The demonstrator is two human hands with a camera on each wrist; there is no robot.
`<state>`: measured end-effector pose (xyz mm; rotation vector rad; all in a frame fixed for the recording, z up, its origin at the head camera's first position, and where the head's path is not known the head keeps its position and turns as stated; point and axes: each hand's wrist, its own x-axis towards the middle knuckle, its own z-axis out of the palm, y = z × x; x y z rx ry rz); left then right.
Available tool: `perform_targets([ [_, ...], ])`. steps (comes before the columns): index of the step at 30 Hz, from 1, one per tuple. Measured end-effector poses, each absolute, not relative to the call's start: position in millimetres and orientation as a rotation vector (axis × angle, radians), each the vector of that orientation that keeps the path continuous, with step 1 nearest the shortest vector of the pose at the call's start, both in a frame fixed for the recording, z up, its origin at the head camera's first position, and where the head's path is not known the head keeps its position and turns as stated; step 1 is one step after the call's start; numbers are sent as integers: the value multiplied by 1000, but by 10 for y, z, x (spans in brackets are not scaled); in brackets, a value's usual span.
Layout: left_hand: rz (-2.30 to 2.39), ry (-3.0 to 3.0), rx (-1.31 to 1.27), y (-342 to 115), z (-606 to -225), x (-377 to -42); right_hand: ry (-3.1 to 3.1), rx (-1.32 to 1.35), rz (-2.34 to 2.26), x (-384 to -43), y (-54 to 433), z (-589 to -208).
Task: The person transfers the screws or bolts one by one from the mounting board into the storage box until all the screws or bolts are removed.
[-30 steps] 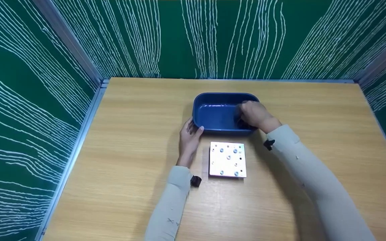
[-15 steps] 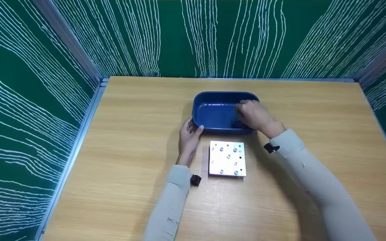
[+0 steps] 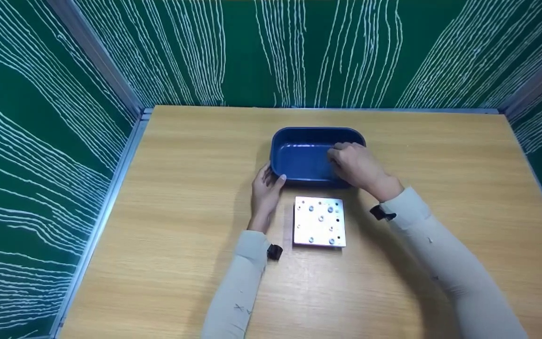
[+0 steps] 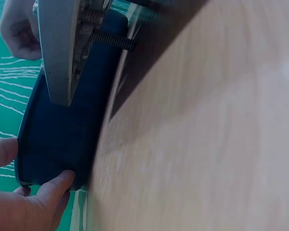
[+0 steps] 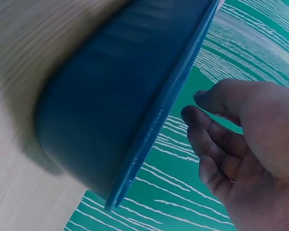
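Observation:
A dark blue plastic tray [image 3: 301, 162] with rounded corners stands toward the back of the table. My left hand [image 3: 264, 195] grips its near left corner, thumb at the front wall and fingers along the left side; the left wrist view shows this hand [image 4: 33, 207] too. Over the tray's right part is my right hand [image 3: 355, 165]. In the right wrist view its fingers [image 5: 221, 154] are loosely curled, the thumb close to the index finger, with nothing visible between them. A square metal plate [image 3: 315, 226] with several holes and bolts lies in front of the tray.
Threaded bolts [image 4: 113, 39] jut from the underside of the plate in the left wrist view. The wooden table [image 3: 181, 197] is bounded by green panels [image 3: 240, 56] with white wavy lines and by metal frame bars [image 3: 104, 61].
My right hand has shifted slightly left within the tray, its wrist turning a little outward. The left hand, tray and plate have kept their places, apart from a slight camera shift.

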<state>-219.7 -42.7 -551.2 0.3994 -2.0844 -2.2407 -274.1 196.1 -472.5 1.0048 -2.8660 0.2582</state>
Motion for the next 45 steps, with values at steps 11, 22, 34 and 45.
perform_targets([
  [11, -2264, -2024, 348, -419, -5514, -2188, -2797, 1052, 311, -2568, 1911, -4679],
  [22, -2289, -2006, 388, -413, -5522, -2185, -2720, 1117, 338, -2341, 1771, -4654],
  [34, -2281, -2025, 406, -417, -5508, -2185, -2705, 1170, 356, -2183, 1658, -4672],
  [45, -2277, -2033, 392, -415, -5510, -2183, -2632, 1264, 396, -2038, 1568, -4708],
])
